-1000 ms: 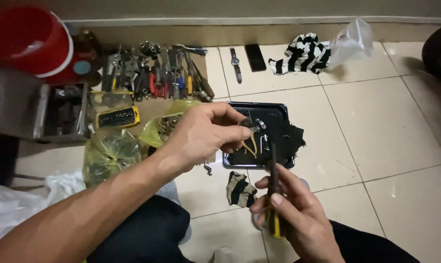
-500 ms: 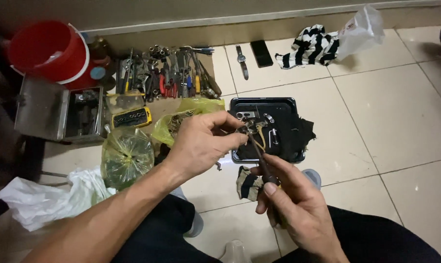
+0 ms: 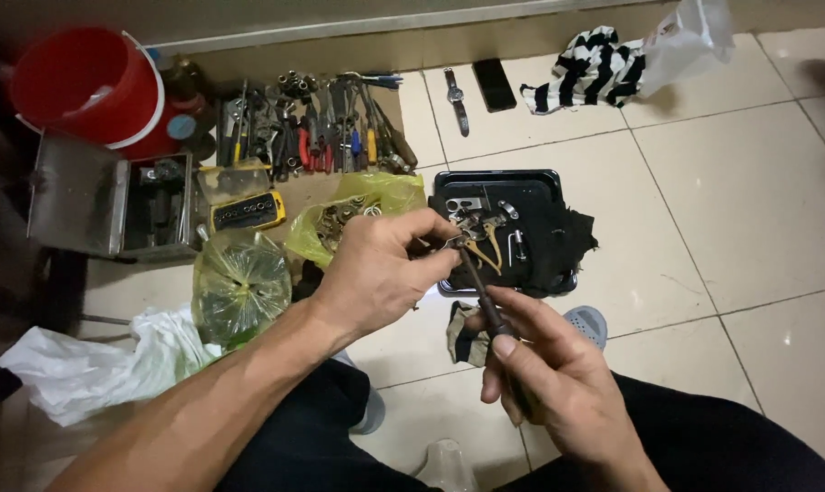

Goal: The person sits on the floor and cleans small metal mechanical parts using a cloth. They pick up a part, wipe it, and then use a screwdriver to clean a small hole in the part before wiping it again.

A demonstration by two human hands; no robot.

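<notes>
My left hand pinches a small metal part with yellow wires just above a black tray. My right hand grips a screwdriver by its handle, and the dark shaft points up with its tip against the small part. The tray sits on the tiled floor and holds several small metal pieces and a black cloth.
A spread of hand tools lies by the wall, beside a red bucket and an open metal box. Yellow plastic bags, a white bag, a striped cloth, a wristwatch and a phone lie around.
My right hand has raised the screwdriver from beside the tray until its tip meets the small part in my left hand. The view has shifted slightly.
</notes>
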